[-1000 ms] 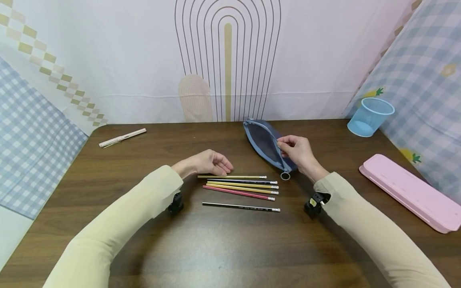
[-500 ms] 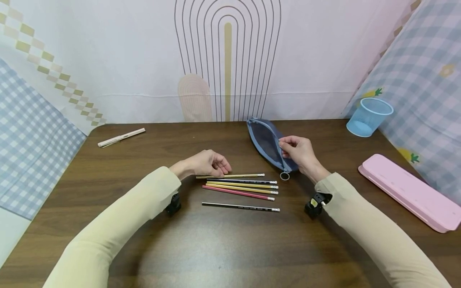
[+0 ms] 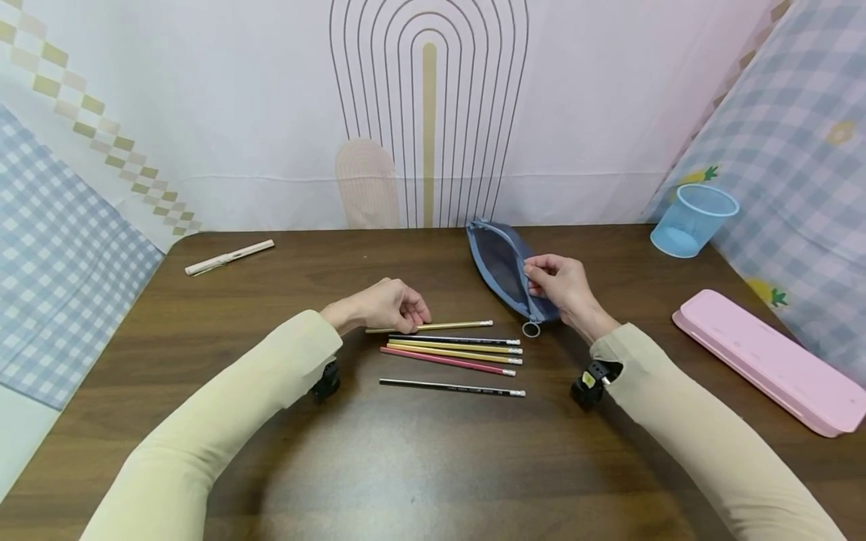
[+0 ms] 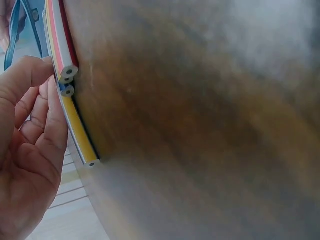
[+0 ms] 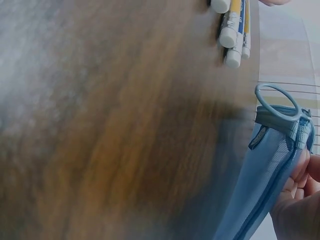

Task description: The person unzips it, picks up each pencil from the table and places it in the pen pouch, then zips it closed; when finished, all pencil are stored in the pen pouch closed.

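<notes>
Brown wooden tabletop [image 3: 433, 466], mid-frame: left hand [image 3: 387, 305] pinches slender gold pencil [image 3: 456, 325], newly angled, seemingly singled out; right hand [image 3: 560, 282] grips blue mesh pouch [image 3: 502, 259].

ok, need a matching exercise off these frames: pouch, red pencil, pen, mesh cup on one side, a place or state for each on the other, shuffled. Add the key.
Things
1. pouch
2. red pencil
3. pen
4. mesh cup

Place or state
A. near the far left corner of the table
B. unzipped
C. near the far right corner
D. next to the black pencil that lies apart, nearest the person

Pairs: 1-B, 2-D, 3-A, 4-C
</notes>
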Tool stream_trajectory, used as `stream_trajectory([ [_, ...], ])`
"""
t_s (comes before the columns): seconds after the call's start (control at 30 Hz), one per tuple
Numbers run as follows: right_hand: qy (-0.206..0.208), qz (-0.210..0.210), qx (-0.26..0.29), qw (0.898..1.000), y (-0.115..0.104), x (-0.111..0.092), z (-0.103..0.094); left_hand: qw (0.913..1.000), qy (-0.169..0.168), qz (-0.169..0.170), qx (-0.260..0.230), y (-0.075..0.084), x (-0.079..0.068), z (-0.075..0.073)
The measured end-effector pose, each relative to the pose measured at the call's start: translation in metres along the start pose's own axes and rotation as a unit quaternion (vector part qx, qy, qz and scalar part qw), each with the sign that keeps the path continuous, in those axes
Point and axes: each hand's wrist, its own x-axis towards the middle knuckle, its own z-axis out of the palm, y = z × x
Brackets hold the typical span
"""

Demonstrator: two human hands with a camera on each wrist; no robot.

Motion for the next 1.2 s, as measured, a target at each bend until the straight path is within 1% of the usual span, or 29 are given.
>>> stream_trajectory([
  [0.13, -0.004, 0.003, 0.011, 1.000, 0.000, -0.001, 0.000, 0.9999, -0.003, -0.012, 0.004, -0.003, -0.002, -0.004],
  [0.2, -0.006, 0.003, 0.015, 1.000, -0.001, -0.002, 0.001, 0.9998, -0.002, -0.019, -0.007, -0.003, -0.003, -0.007],
  [0.33, -0.007, 0.002, 0.015, 1.000, -0.003, -0.003, 0.002, 0.9984, 0.008, -0.033, -0.046, -0.002, -0.005, -0.015],
  [0.43, -0.005, 0.002, 0.019, 1.000, -0.004, -0.003, 0.002, 0.9960, 0.018, -0.037, -0.080, 0.000, -0.004, -0.019],
  [0.5, -0.005, 0.003, 0.021, 1.000, -0.005, -0.003, 0.002, 0.9932, 0.021, -0.045, -0.106, 0.002, -0.003, -0.019],
  [0.57, -0.004, 0.006, 0.023, 1.000, -0.005, -0.003, 0.002, 0.9886, 0.024, -0.062, -0.135, 0.004, -0.001, -0.017],
  [0.63, -0.003, 0.010, 0.021, 1.000, -0.006, -0.003, 0.002, 0.9793, 0.027, -0.094, -0.178, 0.007, 0.002, -0.014],
  [0.67, -0.002, 0.012, 0.022, 1.000, -0.006, -0.003, 0.002, 0.9732, 0.032, -0.112, -0.198, 0.009, 0.004, -0.011],
  [0.73, -0.002, 0.014, 0.021, 1.000, -0.006, -0.003, 0.002, 0.9561, 0.046, -0.148, -0.249, 0.013, 0.010, -0.007],
  [0.8, -0.002, 0.014, 0.024, 1.000, -0.006, -0.004, 0.003, 0.9355, 0.066, -0.173, -0.301, 0.018, 0.016, -0.002],
  [0.83, -0.001, 0.014, 0.025, 1.000, -0.006, -0.004, 0.003, 0.9254, 0.075, -0.180, -0.325, 0.021, 0.020, 0.000],
  [0.9, -0.001, 0.011, 0.028, 1.000, -0.005, -0.005, 0.003, 0.9029, 0.091, -0.190, -0.375, 0.026, 0.029, 0.005],
  [0.93, -0.002, 0.010, 0.028, 1.000, -0.005, -0.005, 0.003, 0.8931, 0.097, -0.192, -0.395, 0.028, 0.033, 0.007],
  [1.03, -0.002, 0.008, 0.026, 1.000, -0.004, -0.005, 0.003, 0.8572, 0.115, -0.199, -0.461, 0.035, 0.045, 0.014],
  [1.1, -0.003, 0.007, 0.021, 1.000, -0.004, -0.005, 0.003, 0.8330, 0.130, -0.203, -0.498, 0.038, 0.052, 0.019],
  [1.17, -0.005, 0.008, 0.015, 1.000, -0.004, -0.005, 0.003, 0.8110, 0.145, -0.206, -0.528, 0.041, 0.060, 0.023],
  [1.2, -0.006, 0.007, 0.013, 1.000, -0.004, -0.005, 0.004, 0.8026, 0.152, -0.207, -0.538, 0.043, 0.063, 0.025],
])
